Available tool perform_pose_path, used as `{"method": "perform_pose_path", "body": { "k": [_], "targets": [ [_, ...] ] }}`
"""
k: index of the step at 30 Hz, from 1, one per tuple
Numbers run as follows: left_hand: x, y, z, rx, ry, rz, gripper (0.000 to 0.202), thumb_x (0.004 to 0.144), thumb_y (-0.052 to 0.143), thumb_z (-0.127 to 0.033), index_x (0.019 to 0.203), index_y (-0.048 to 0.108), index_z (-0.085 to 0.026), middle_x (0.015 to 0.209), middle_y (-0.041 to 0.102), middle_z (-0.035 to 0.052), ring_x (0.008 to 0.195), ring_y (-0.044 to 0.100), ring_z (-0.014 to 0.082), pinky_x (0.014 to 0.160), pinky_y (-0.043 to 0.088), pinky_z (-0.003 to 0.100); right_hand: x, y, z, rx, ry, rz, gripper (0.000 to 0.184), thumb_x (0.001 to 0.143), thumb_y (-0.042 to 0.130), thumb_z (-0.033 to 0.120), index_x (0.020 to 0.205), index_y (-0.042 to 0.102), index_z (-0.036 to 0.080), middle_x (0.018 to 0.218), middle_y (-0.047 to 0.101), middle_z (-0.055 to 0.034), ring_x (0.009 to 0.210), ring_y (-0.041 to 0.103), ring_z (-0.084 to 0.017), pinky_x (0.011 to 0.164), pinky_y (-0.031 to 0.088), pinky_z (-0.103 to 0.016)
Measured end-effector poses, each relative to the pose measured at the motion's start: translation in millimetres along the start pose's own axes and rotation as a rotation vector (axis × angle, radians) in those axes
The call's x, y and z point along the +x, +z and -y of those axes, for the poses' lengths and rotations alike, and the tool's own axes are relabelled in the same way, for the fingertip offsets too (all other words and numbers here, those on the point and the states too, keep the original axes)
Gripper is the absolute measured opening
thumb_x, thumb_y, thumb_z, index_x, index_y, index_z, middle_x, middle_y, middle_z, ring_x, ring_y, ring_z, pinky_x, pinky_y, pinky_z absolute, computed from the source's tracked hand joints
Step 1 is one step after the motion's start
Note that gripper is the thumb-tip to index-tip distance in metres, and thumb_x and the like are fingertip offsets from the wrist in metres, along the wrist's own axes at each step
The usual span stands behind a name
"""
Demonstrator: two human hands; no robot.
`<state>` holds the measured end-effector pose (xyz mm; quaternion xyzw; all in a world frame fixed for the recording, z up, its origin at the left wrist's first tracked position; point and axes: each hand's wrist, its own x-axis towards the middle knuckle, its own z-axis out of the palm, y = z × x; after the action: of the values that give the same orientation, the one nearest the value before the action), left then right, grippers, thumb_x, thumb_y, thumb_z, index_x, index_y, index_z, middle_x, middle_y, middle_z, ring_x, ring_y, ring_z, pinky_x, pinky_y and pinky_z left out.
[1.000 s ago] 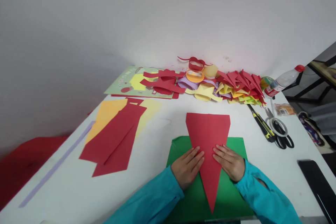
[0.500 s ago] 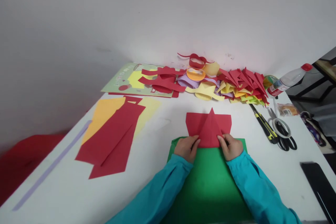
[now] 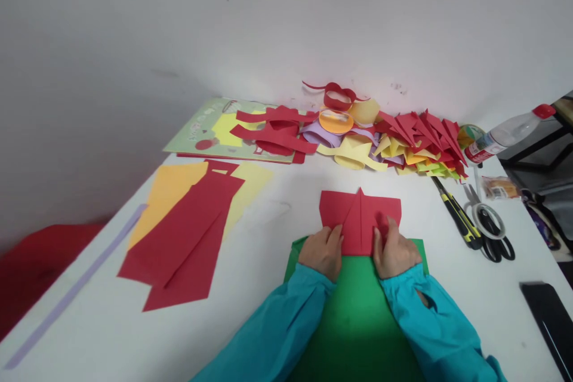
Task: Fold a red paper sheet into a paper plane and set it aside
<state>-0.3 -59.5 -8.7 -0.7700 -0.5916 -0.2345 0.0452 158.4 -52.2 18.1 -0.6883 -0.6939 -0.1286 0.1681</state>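
Observation:
A folded red paper piece (image 3: 360, 219) lies on the white table at the far edge of a green sheet (image 3: 358, 316). Its pointed tip is folded up over its wide top. My left hand (image 3: 321, 252) presses its lower left corner, fingers curled onto the paper. My right hand (image 3: 394, 250) lies flat on the lower right part, fingers pressing along the fold. Both arms wear teal sleeves.
Red and yellow sheets (image 3: 188, 224) lie to the left, with a lilac strip (image 3: 71, 292). A heap of cut coloured paper (image 3: 358, 131) runs along the wall. Right: utility knife (image 3: 456, 215), scissors (image 3: 490, 233), plastic bottle (image 3: 510, 131), dark phone (image 3: 548, 322).
The long red triangle's point was folded up over its wide end. Both hands moved away from me with it and now press the fold flat.

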Motion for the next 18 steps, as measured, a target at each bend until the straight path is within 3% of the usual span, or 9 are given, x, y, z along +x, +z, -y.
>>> {"method": "perform_pose_path", "body": {
  "k": [5,10,18],
  "targets": [
    [0,-1.6,2,-0.003,-0.002,0.057,0.03,0.086,0.039,-0.022,0.109,0.056,-0.013,0.078,0.061,0.0092,0.065,0.057,0.0188,0.057,0.045,0.03,1,-2,-4,-0.016,0.0,0.122,0.038,0.088,0.035,0.034,0.114,0.053,0.013,0.059,0.063,-0.0076,0.05,0.058,-0.02,0.048,0.038,-0.027],
    [-1,-1.4,5,-0.057,0.029,0.073,0.031,0.087,0.035,-0.022,0.107,0.058,-0.012,0.074,0.059,0.0087,0.063,0.055,0.0191,0.055,0.043,0.03,-3,3,-8,0.0,-0.076,0.074,0.037,0.088,0.034,0.03,0.116,0.05,0.012,0.064,0.064,-0.0073,0.056,0.059,-0.019,0.054,0.04,-0.028],
    [-2,-2.2,5,-0.062,0.065,0.058,0.03,0.087,0.036,-0.021,0.105,0.059,-0.013,0.073,0.057,0.0073,0.062,0.052,0.0183,0.054,0.041,0.029,-9,11,-12,0.037,-0.115,0.108,0.036,0.087,0.037,0.026,0.12,0.049,0.016,0.077,0.064,-0.0076,0.063,0.056,-0.019,0.062,0.039,-0.031]
  ]
}}
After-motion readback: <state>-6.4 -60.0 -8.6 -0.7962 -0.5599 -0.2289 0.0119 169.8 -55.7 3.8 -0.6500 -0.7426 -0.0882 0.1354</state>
